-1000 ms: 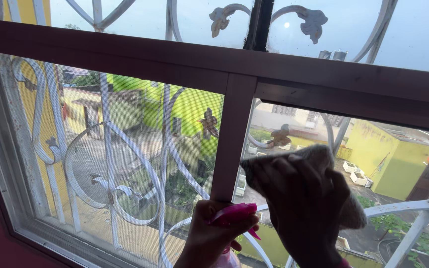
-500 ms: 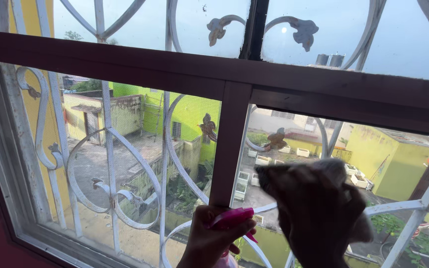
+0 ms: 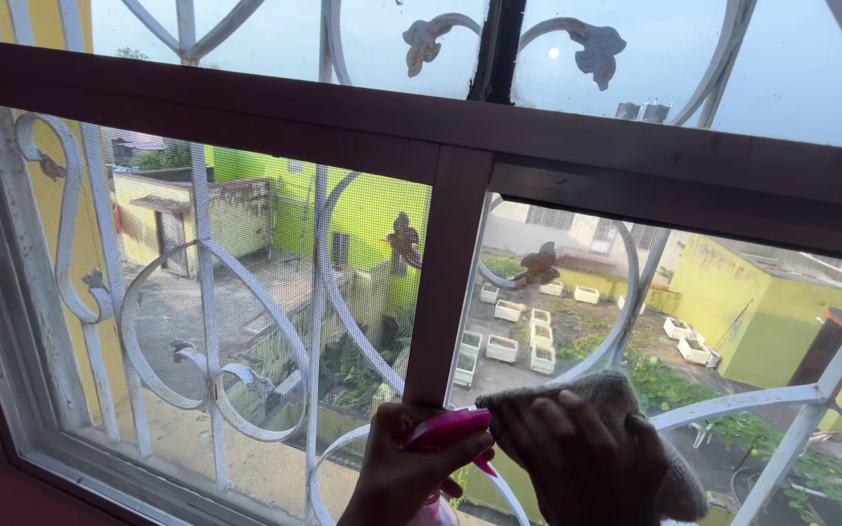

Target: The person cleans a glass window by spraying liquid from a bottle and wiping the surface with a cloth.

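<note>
My left hand point(image 3: 403, 475) grips a spray bottle with a pink trigger head point(image 3: 445, 429), held low at the bottom of the view next to the brown upright of the window frame point(image 3: 446, 282). My right hand point(image 3: 582, 466) presses a grey-brown cloth point(image 3: 608, 399) flat against the right glass pane point(image 3: 733, 312), low on the pane and just right of the upright. The bottle's body is mostly cut off by the bottom edge.
A mesh screen point(image 3: 246, 292) covers the left pane. White scrolled metal grillwork point(image 3: 207, 341) stands outside the glass. A brown horizontal frame bar point(image 3: 421, 131) crosses above. Yellow and green buildings and white planter boxes lie below outside.
My right hand slid the cloth down the right pane, from mid-height to near the bottom and slightly left. My left hand with the spray bottle stayed roughly in place.
</note>
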